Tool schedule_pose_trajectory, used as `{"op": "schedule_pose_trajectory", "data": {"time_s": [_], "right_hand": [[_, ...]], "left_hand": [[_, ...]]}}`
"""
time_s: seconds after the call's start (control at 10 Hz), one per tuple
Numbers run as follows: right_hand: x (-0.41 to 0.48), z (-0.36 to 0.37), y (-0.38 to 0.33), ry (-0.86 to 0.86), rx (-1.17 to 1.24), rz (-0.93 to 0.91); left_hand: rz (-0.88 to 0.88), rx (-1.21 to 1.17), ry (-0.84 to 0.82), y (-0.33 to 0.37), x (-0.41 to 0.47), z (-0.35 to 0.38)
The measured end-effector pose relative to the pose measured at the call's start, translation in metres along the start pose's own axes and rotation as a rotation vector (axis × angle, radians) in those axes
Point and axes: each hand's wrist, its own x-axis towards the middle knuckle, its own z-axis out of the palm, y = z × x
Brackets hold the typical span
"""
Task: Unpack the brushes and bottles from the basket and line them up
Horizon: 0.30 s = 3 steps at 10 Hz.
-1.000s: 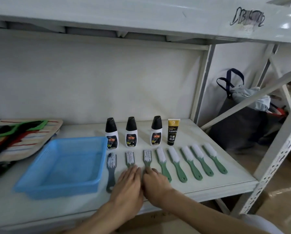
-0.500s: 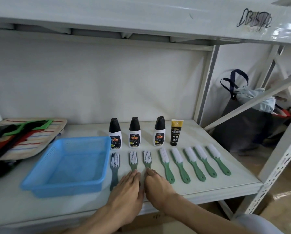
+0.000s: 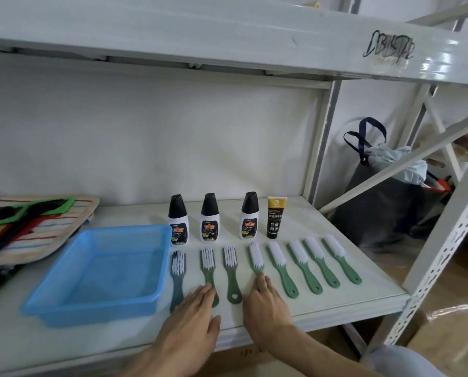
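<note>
A blue plastic basket (image 3: pixel 64 308) stands empty on the white shelf (image 3: pixel 349 257). Behind, three white bottles with black caps (image 3: pixel 209 219) stand in a row, with a black and gold tube (image 3: pixel 275 217) at their right end. In front lies a row of several green-handled brushes with white bristles (image 3: pixel 309 263). My left hand (image 3: pixel 192 319) lies flat over the handle of the second brush (image 3: pixel 207 263). My right hand (image 3: pixel 265 303) rests flat on the handle of the fourth brush (image 3: pixel 256 257). The third brush (image 3: pixel 232 273) lies uncovered between my hands.
A striped cloth roll with dark and green tools (image 3: pixel 29 227) lies at the left of the shelf. An upper shelf board (image 3: pixel 227 36) hangs overhead. White metal posts (image 3: pixel 444 254) and a dark bag (image 3: pixel 385 202) stand to the right, off the shelf.
My two hands, which were side by side over the middle brush handles, have moved apart; the right hand shifted rightward, uncovering the third brush's handle.
</note>
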Motion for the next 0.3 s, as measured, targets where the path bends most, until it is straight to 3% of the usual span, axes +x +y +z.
{"op": "schedule_pose_trajectory", "data": {"time_s": [0.2,0.3], "right_hand": [[-0.007,-0.001,-0.002,-0.014,-0.020,-0.016],[-0.013,-0.023,-0.005,0.141,0.007,-0.031]], "left_hand": [[-0.008,-0.019,0.005,0.000,-0.004,-0.001],[0.060,-0.065,0.116,0.010,-0.015,-0.020]]}}
